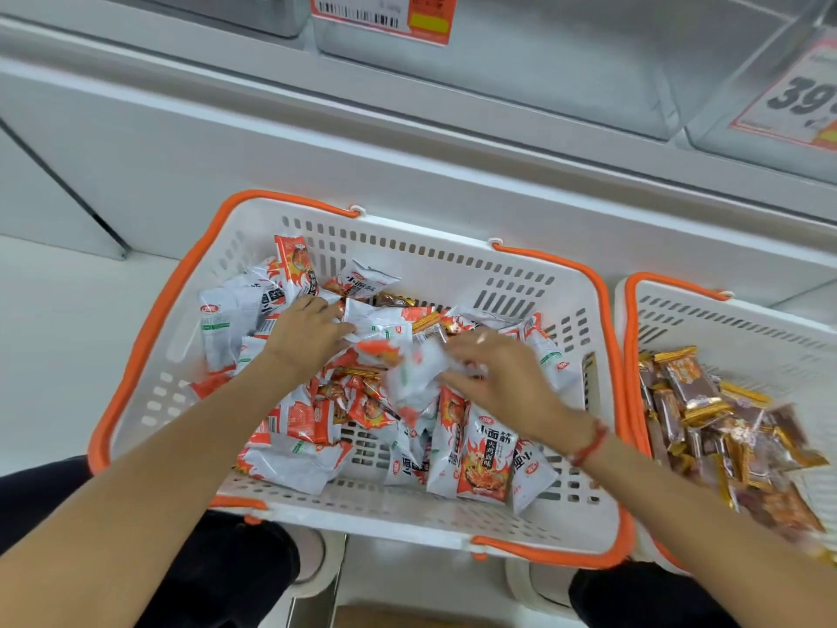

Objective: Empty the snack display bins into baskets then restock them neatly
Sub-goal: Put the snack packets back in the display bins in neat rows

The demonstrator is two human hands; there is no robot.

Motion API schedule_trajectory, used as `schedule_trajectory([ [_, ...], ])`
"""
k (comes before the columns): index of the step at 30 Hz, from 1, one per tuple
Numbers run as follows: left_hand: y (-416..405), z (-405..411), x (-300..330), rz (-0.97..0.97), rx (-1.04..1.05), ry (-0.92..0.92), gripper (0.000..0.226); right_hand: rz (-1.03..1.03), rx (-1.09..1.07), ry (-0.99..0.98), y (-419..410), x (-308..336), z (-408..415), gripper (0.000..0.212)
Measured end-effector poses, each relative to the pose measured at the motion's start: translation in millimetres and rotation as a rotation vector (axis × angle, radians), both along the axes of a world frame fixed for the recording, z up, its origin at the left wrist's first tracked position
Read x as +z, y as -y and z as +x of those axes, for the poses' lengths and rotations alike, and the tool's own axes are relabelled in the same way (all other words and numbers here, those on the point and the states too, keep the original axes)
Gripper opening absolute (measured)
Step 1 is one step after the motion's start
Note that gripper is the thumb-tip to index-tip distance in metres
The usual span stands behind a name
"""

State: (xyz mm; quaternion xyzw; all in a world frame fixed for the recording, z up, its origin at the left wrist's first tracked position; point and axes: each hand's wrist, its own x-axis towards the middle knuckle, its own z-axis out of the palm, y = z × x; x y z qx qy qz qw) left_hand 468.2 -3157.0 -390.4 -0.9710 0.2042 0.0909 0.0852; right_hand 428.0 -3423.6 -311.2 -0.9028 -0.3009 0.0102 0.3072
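A white basket (453, 260) with orange handles stands on the floor in front of me. It holds several white-and-orange snack packets (484, 464). Inside it my left hand (308, 333) lies on the packets at the left, its fingers curled onto a white packet (380, 328). At the middle of the pile, my right hand (502, 378) pinches a blurred white packet (416, 378). A second white basket (747, 328) at the right holds several brown-and-gold snack packets (697, 387).
Clear display bins (521, 61) with orange price labels (385, 13) sit on the white shelf unit above the baskets. My shoes and dark trouser legs show at the bottom, close to the near rim of the basket.
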Motion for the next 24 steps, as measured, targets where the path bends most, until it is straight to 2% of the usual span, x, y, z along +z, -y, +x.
schedule_trajectory([
  [2, -2, 3, 4, 0.017, 0.007, -0.058, 0.043, -0.200, 0.182, -0.108, -16, -38, -9, 0.023],
  [5, -4, 7, 10, 0.003, 0.025, -0.172, 0.044, -0.561, 0.408, -0.532, -25, -82, -11, 0.040],
  [7, -2, 12, 13, -0.049, 0.057, -0.238, 0.046, -0.589, 0.441, -0.702, -25, -85, -2, 0.047],
  [9, 7, 15, 14, -0.109, 0.073, -0.239, 0.051, -0.517, 0.422, -0.801, -25, -72, 10, 0.045],
  [12, 35, 11, 8, -0.164, 0.031, -0.248, 0.070, -0.337, 0.220, -0.742, -16, -58, 28, 0.037],
  [14, 45, 8, -1, -0.136, 0.044, -0.222, 0.064, -0.324, 0.077, -0.582, -5, -59, 42, 0.032],
  [16, 42, 9, -5, -0.130, 0.081, -0.102, 0.051, -0.336, -0.013, -0.461, 4, -60, 54, 0.029],
  [19, 26, 10, -2, -0.129, 0.106, 0.044, 0.055, -0.330, -0.043, -0.420, 0, -64, 58, 0.030],
  [24, 7, 14, 4, -0.161, 0.156, 0.186, 0.065, -0.335, -0.061, -0.210, -40, -86, 54, 0.031],
])
